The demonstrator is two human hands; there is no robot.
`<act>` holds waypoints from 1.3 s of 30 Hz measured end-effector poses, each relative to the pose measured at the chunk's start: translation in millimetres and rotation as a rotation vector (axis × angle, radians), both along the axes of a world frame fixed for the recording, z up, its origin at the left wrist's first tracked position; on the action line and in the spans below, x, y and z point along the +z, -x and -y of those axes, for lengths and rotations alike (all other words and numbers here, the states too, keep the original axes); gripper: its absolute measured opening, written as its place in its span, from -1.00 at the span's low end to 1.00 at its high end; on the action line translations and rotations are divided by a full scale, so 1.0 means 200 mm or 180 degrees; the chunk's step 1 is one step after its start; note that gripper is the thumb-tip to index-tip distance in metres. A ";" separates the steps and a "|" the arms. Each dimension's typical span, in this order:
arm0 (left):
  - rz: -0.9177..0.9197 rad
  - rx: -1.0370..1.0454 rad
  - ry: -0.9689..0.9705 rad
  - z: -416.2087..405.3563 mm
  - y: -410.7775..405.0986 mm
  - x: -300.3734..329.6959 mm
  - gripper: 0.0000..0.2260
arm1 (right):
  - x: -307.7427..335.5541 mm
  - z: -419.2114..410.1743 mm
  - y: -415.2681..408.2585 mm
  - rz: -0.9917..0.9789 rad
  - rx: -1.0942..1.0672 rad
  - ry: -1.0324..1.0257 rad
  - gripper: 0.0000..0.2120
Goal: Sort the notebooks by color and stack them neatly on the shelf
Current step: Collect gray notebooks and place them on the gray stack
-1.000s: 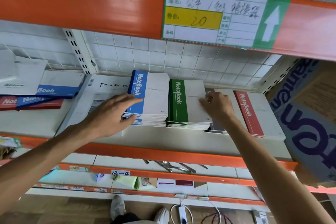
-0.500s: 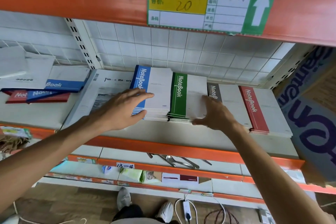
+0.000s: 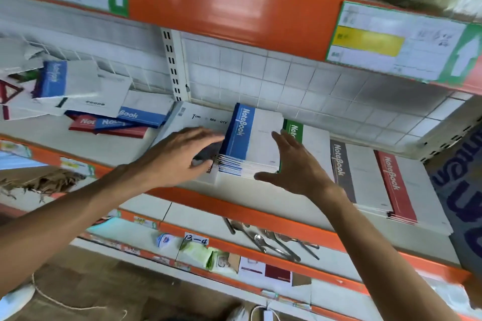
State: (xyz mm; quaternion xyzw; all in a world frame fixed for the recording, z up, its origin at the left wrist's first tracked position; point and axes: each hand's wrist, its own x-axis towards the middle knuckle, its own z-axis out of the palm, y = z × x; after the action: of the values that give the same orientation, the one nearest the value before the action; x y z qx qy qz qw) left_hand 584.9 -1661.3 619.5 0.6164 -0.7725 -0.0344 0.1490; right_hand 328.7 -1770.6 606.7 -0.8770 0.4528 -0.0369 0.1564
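Note:
A stack of blue notebooks [image 3: 245, 138] sits mid-shelf on the white shelf board [image 3: 78, 143]. My left hand [image 3: 180, 157] presses flat against the stack's left side with straight fingers. My right hand [image 3: 297, 164] is spread open at the stack's right front corner, partly covering the green notebook stack [image 3: 313, 138] beside it. Further right lie a dark grey stack [image 3: 347, 177] and a red stack [image 3: 399, 190]. A loose heap of blue and red notebooks [image 3: 114, 122] lies at the left.
A large white "Time Memory" book [image 3: 198, 118] lies under my left hand. An orange beam with price labels [image 3: 391, 47] hangs overhead. Spoons [image 3: 273, 240] lie on the lower shelf. A blue printed box [image 3: 459, 190] stands at the right.
The camera swung left and closer. My right hand moved from the green stack's right side to the blue stack's right front corner. My left hand stays against the blue stack's left side.

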 end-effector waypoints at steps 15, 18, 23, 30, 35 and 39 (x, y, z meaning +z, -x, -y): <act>0.0024 0.1366 -0.0114 -1.14 -1.23 0.01 -0.47 | 0.07 -0.55 -1.44 0.0210 0.0942 -0.0166 -0.16; 0.0023 0.1518 -0.0131 -1.34 -1.45 0.02 -0.46 | 0.09 -0.66 -1.70 0.0292 0.0996 -0.0171 -0.20; 0.0132 0.1674 -0.0077 -1.55 -1.74 0.04 -0.47 | 0.14 -0.82 -2.03 0.0445 0.1149 -0.0060 -0.26; -0.0005 0.1700 0.0026 -1.54 -1.92 0.08 -0.42 | 0.15 -0.84 -2.29 0.0456 0.1172 -0.0127 -0.27; -0.0045 0.1547 -0.0012 -1.39 -2.05 -0.01 -0.45 | 0.07 -0.74 -2.39 0.0459 0.1045 -0.0207 -0.29; -0.0079 0.1472 -0.0156 -1.22 -2.19 -0.07 -0.49 | -0.01 -0.61 -2.50 0.0479 0.0955 -0.0310 -0.30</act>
State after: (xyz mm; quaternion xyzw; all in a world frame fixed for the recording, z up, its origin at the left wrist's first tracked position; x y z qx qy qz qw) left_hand 1023.5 -1417.7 605.8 0.7799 -0.6077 -0.0256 0.1474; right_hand 828.5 -1648.9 605.6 -0.9209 0.3052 -0.0567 0.2359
